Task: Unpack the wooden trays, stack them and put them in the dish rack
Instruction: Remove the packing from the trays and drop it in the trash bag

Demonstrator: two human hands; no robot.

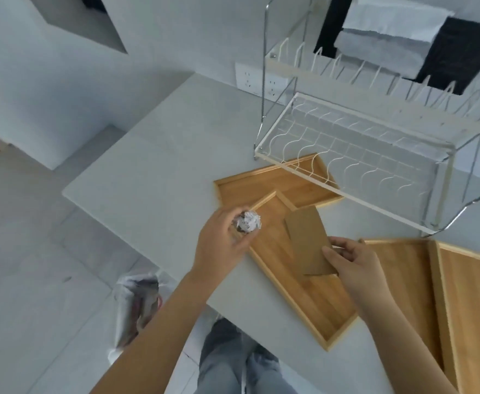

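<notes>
Several wooden trays lie on the grey counter. One tray (298, 291) sits in front of me, its far corner resting on another tray (250, 189) that reaches under the dish rack (347, 149). Two more trays (403, 274) (472, 308) lie at the right. My left hand (219, 240) is closed around a crumpled ball of clear wrapping (48, 221) over the near tray's left corner. My right hand (355, 263) pinches a flat brown cardboard piece (307, 243) above that tray.
The white wire dish rack on chrome legs stands at the counter's back right, its lower shelf bare. A wall socket (250, 81) is behind it. A plastic bag of waste (136, 305) sits on the floor left of my legs. The counter edge runs diagonally near my left forearm.
</notes>
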